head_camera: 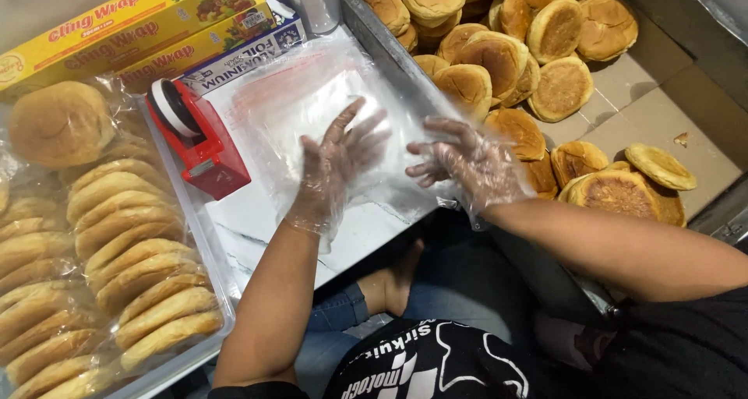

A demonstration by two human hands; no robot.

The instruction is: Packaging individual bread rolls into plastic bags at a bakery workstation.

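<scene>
On the white work surface (257, 220), left hand (336, 161) in a thin disposable glove, fingers spread, palm flat on a clear plastic bag (312, 95). Right hand (467, 161), also gloved, fingers loosely apart, touching the bag's right edge. Both forearms reach in from below. Metal tray (374, 37) at right holds loose burger buns (499, 56). Left: bagged buns (132, 266), red tape dispenser (199, 138) just beside the bag.

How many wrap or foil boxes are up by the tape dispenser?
3: two yellow cling wrap boxes stacked along the top left, and one foil box beside them, behind the red tape dispenser. More may be hidden underneath.
</scene>
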